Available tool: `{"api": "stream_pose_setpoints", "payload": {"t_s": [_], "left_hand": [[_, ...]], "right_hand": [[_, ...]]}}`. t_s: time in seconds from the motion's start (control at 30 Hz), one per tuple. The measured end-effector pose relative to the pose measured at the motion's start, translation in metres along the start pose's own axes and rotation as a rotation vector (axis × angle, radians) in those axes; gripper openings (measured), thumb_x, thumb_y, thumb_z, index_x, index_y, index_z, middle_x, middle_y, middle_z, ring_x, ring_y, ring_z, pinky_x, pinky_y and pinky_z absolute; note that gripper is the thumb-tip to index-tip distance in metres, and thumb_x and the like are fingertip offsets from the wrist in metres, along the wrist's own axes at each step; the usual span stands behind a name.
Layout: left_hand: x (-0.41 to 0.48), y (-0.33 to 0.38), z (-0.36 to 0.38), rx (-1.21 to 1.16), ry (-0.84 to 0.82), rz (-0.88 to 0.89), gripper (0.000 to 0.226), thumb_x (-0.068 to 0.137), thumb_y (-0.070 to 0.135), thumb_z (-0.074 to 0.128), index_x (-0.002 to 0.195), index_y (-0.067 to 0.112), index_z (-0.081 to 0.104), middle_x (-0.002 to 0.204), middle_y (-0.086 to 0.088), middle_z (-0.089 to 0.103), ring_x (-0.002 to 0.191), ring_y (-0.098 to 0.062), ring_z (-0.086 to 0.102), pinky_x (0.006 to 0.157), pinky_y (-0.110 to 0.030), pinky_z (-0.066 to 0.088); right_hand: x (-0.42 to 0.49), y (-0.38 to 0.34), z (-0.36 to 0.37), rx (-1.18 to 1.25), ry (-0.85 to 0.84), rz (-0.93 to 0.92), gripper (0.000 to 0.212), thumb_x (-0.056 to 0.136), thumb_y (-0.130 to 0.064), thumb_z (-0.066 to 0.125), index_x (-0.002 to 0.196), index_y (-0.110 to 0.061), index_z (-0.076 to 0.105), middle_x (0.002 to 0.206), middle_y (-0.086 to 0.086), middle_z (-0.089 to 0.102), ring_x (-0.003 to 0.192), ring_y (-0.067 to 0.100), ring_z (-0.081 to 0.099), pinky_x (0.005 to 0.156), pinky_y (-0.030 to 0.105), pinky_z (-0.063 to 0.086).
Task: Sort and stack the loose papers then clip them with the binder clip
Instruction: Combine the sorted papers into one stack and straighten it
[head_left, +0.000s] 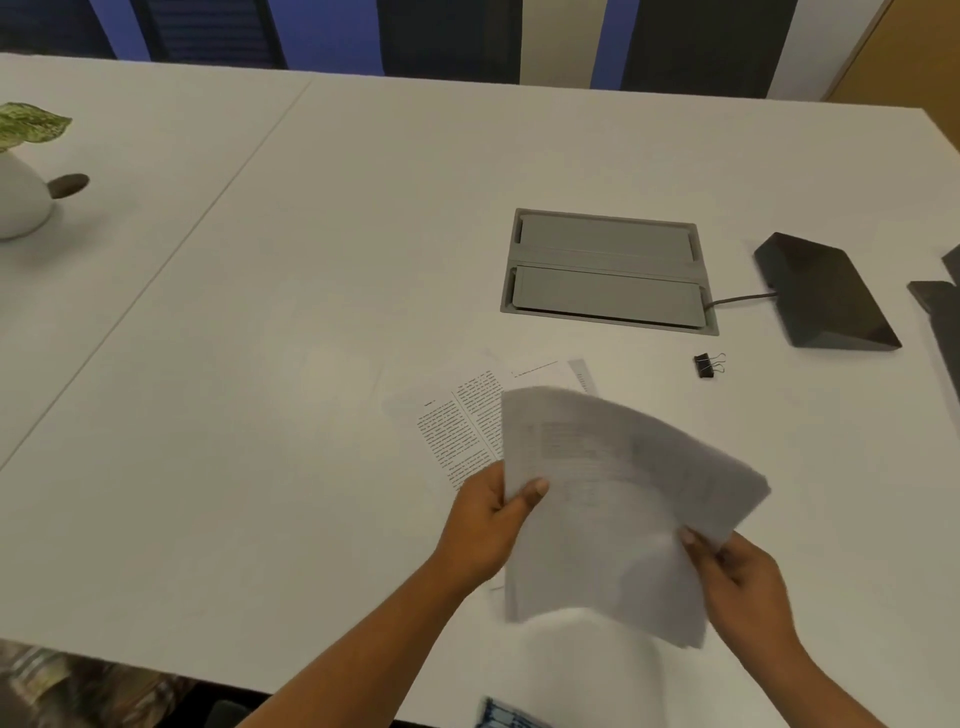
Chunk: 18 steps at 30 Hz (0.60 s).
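Note:
A bundle of white papers (613, 509) is lifted above the white table (311, 312), bent and blurred. My left hand (493, 525) grips its left edge, thumb on top. My right hand (737, 577) pinches its right edge. More printed sheets (462, 426) lie flat on the table beneath and to the left, partly hidden by the bundle. A small black binder clip (706, 365) lies on the table beyond the papers to the right, apart from both hands.
A grey cable hatch (608, 267) is set into the table behind the papers. To its right sits a dark wedge-shaped device (826, 293) with a cord. Another dark object (940, 312) is at the right edge. A white plant pot (21, 197) stands far left.

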<state>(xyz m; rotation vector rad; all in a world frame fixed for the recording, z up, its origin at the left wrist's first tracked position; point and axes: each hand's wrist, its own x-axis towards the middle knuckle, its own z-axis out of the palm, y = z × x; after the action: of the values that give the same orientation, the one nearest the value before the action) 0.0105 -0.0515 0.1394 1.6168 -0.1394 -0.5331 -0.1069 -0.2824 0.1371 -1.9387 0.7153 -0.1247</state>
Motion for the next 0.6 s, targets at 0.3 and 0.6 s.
{"api": "stream_pose_setpoints", "payload": {"t_s": [0.3, 0.6], "left_hand": [[0.008, -0.084, -0.009, 1.273, -0.535, -0.073, 0.067, 0.101, 0.058, 0.026, 0.158, 0.024, 0.016, 0.168, 0.006, 0.007, 0.155, -0.015, 0.002, 0.125, -0.038, 0.005], [0.003, -0.1, -0.044, 1.155, 0.35, -0.217, 0.057, 0.084, 0.054, 0.064, 0.126, 0.016, 0.061, 0.148, -0.007, 0.051, 0.144, -0.026, 0.037, 0.116, -0.041, 0.031]], "right_hand": [[0.004, 0.052, -0.047, 0.05, 0.354, 0.288, 0.025, 0.09, -0.019, 0.065, 0.095, 0.005, 0.069, 0.077, 0.022, 0.066, 0.05, -0.001, 0.054, 0.048, 0.005, 0.04], [0.001, 0.043, -0.044, 0.057, 0.346, 0.28, 0.026, 0.091, -0.02, 0.064, 0.071, -0.032, 0.075, 0.085, 0.017, 0.064, 0.087, 0.03, 0.061, 0.081, 0.038, 0.044]]}}
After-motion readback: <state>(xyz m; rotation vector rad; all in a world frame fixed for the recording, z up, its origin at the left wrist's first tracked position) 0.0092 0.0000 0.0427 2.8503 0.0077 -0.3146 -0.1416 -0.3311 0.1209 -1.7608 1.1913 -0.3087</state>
